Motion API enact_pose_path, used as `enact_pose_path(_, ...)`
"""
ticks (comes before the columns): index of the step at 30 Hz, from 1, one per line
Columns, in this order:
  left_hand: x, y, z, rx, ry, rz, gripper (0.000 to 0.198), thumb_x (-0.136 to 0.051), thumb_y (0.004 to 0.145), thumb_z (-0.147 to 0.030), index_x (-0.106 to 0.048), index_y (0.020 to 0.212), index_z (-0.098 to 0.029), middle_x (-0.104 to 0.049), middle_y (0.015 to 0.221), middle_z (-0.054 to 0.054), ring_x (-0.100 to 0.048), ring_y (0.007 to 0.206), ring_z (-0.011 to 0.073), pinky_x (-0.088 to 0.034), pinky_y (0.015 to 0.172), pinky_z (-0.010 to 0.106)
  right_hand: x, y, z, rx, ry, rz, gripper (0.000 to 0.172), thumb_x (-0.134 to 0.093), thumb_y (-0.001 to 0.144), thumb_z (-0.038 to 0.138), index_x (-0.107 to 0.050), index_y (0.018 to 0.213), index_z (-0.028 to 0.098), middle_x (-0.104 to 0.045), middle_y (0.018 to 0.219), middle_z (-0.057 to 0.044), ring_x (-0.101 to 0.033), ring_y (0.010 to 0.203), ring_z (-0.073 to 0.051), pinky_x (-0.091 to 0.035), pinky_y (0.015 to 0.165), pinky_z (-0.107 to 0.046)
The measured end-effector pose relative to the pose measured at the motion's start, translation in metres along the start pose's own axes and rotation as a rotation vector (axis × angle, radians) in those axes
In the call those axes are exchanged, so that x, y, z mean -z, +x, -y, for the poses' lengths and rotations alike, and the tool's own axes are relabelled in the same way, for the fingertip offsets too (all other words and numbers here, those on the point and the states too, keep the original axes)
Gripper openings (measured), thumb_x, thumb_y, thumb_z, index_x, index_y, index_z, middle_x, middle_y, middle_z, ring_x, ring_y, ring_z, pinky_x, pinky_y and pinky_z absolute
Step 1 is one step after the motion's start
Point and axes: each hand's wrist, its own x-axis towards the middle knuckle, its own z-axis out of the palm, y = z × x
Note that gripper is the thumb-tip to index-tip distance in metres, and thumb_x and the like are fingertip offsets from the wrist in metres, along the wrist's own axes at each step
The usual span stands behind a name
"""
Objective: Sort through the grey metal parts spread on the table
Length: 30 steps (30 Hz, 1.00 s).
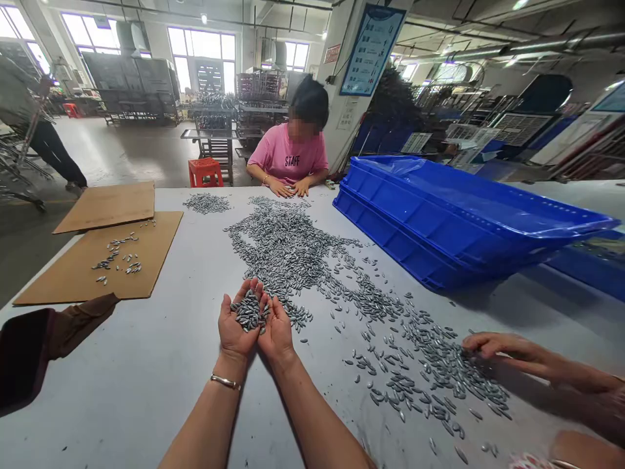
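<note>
My left hand (233, 336) and my right hand (278, 333) are cupped side by side, palms up, with their inner edges touching. In them rests a heap of small grey spindle-shaped metal pieces (250, 311), most of it over the left palm. A bracelet circles my left wrist. Just beyond my fingers spreads a large pile of the same metal pieces (288, 241) on the white table (161, 365). Part of that pile is hidden behind my hands.
Loose pieces trail right toward a co-worker's hand (508, 352). Another person in a pink shirt (293, 156) works at the far edge. Stacked blue crates (439, 221) stand at right. Cardboard sheets (151, 260) with some pieces and a phone (24, 358) are at left.
</note>
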Motion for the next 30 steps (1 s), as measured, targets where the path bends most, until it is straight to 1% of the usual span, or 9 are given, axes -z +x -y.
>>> enact_pose_path(3,0.0,0.001,-0.002,-0.014,0.01,-0.005,0.045,-0.043,0.095,-0.039,-0.06,0.128,-0.015,-0.059,0.135,0.014,-0.052,0.128,0.0253,-0.045,0.105,0.043,-0.001,0.0,0.0,0.01,0.01,0.012,0.028,-0.046,0.093,0.028,-0.069,0.104,0.017,-0.072,0.112,-0.004,-0.065,0.11,-0.013,-0.044,0.109,-0.032)
enact_pose_path(8,-0.007,0.0,-0.001,-0.056,0.065,-0.05,0.042,-0.044,0.095,-0.035,-0.061,0.127,-0.015,-0.059,0.136,0.013,-0.05,0.131,0.0223,-0.044,0.106,0.037,-0.003,0.0,-0.001,0.016,0.006,0.02,0.027,-0.049,0.09,0.027,-0.07,0.105,0.017,-0.071,0.119,-0.005,-0.062,0.117,-0.015,-0.043,0.11,-0.034)
enact_pose_path(11,-0.011,-0.001,0.002,-0.109,0.13,-0.071,0.037,-0.046,0.094,-0.03,-0.064,0.123,-0.017,-0.059,0.137,0.01,-0.05,0.131,0.0205,-0.043,0.108,0.034,-0.004,-0.001,-0.001,0.008,0.011,0.036,0.027,-0.053,0.088,0.028,-0.07,0.106,0.017,-0.07,0.121,-0.006,-0.062,0.118,-0.017,-0.043,0.11,-0.035)
enact_pose_path(14,-0.012,-0.001,0.006,-0.186,0.209,-0.099,0.034,-0.047,0.092,-0.021,-0.067,0.12,-0.019,-0.06,0.135,0.007,-0.05,0.131,0.019,-0.041,0.11,0.033,-0.006,-0.001,-0.001,0.008,0.005,0.064,0.027,-0.054,0.088,0.028,-0.07,0.106,0.017,-0.07,0.12,-0.006,-0.062,0.117,-0.017,-0.043,0.11,-0.034)
enact_pose_path(16,-0.012,-0.001,0.007,-0.222,0.25,-0.116,0.034,-0.047,0.092,-0.019,-0.068,0.117,-0.02,-0.061,0.135,0.006,-0.05,0.131,0.0191,-0.04,0.11,0.033,-0.007,-0.002,-0.001,0.006,-0.001,0.074,0.028,-0.053,0.088,0.029,-0.07,0.106,0.017,-0.07,0.119,-0.006,-0.063,0.117,-0.017,-0.043,0.11,-0.034)
enact_pose_path(21,-0.015,-0.001,0.009,-0.27,0.305,-0.166,0.032,-0.048,0.093,-0.028,-0.069,0.116,-0.022,-0.061,0.135,0.006,-0.051,0.129,0.0195,-0.044,0.105,0.032,-0.011,-0.004,0.001,-0.024,0.006,0.039,0.029,-0.051,0.09,0.03,-0.07,0.107,0.016,-0.071,0.117,-0.006,-0.064,0.113,-0.017,-0.045,0.108,-0.035)
enact_pose_path(24,-0.017,-0.001,0.012,-0.317,0.341,-0.181,0.032,-0.048,0.094,-0.031,-0.069,0.117,-0.024,-0.061,0.135,0.005,-0.052,0.128,0.0198,-0.045,0.104,0.032,-0.011,-0.004,0.001,-0.046,0.012,0.049,0.03,-0.051,0.09,0.031,-0.07,0.107,0.015,-0.071,0.117,-0.007,-0.066,0.11,-0.018,-0.046,0.107,-0.035)
enact_pose_path(30,-0.014,-0.001,0.019,-0.396,0.424,-0.122,0.034,-0.048,0.094,-0.037,-0.068,0.117,-0.023,-0.061,0.134,0.007,-0.051,0.13,0.021,-0.04,0.109,0.035,-0.007,-0.001,0.0,-0.068,0.015,0.067,0.033,-0.047,0.092,0.033,-0.07,0.107,0.015,-0.074,0.111,-0.006,-0.068,0.104,-0.018,-0.045,0.107,-0.036)
